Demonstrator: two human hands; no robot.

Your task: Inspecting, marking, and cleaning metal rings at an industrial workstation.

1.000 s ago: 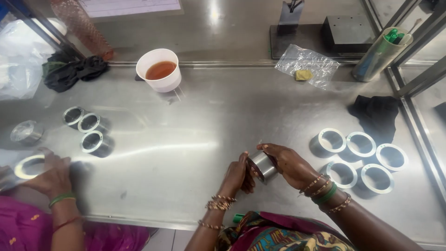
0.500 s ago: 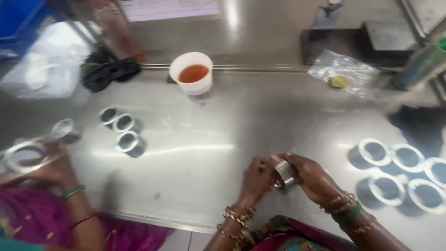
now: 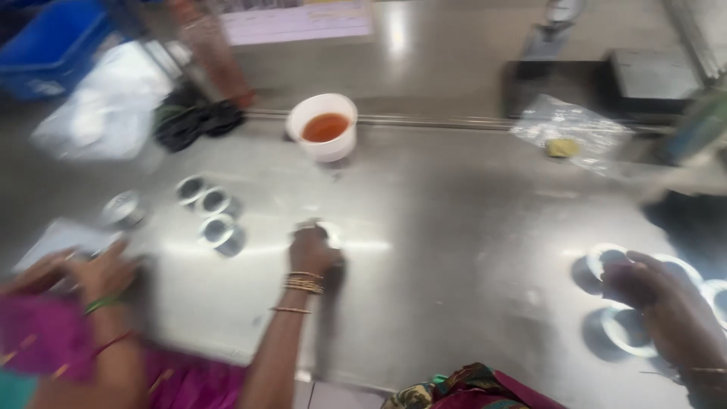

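Note:
The view is motion-blurred. My left hand (image 3: 310, 256) is stretched forward over the steel table (image 3: 469, 227), fingers closed around a small metal ring (image 3: 308, 225) at its tips. It lies to the right of three metal rings (image 3: 214, 203) standing in a cluster. My right hand (image 3: 657, 303) is far to the right, resting over a group of wider white-rimmed rings (image 3: 619, 332). Blur hides whether its fingers grip one.
A co-worker's hand (image 3: 98, 274) with a green bangle is at the lower left over a pale sheet. A white cup of orange-brown liquid (image 3: 324, 129), a black cloth (image 3: 193, 121), a plastic bag (image 3: 568, 129) and a blue bin (image 3: 53, 53) lie behind.
My hands have parted. The left one has gone forward and left with the ring, and the right one has swung out to the rings on the right. The camera has turned left.

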